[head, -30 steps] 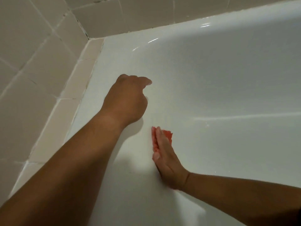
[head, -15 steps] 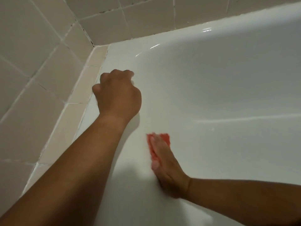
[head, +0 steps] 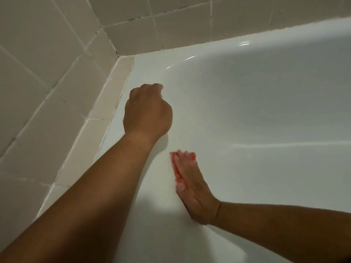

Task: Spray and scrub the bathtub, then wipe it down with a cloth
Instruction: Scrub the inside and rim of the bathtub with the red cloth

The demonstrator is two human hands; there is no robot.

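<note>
Bathtub wall bears red cloth under right fingers.

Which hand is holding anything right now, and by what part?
Right hand presses the red pad against the tub wall, straight fingers across it. Left hand curled; contents hidden.

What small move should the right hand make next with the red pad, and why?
Probably slide the red pad sideways along the bathtub wall: the right hand presses it flat there, while the left hand rests curled near the rim, bracing.
</note>
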